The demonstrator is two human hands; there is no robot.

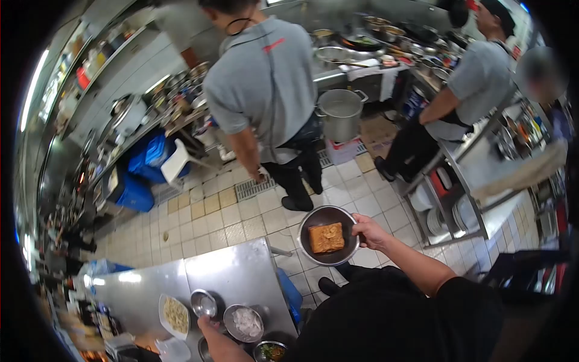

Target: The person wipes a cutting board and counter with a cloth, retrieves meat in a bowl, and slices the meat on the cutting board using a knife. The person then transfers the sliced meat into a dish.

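My right hand [369, 232] grips the rim of a round metal bowl [306, 243] above the tiled floor. In the bowl lies a golden-brown fried block [326, 238]. At the steel table [235, 268], my left hand [208, 323] is at the lower edge of a small metal bowl [204, 303]; its fingers are too small and partly hidden to make out. Beside it stand a white dish of pale shredded food [175, 315], a bowl with white pieces [244, 323] and a bowl of chopped green and red food [269, 351].
A person in a grey shirt [265, 84] stands ahead, back turned. Another person [476, 78] stands at the right near a rack of plates [443, 214]. A large pot [341, 114] is by the cooking counter. Blue bins [134, 190] stand at the left.
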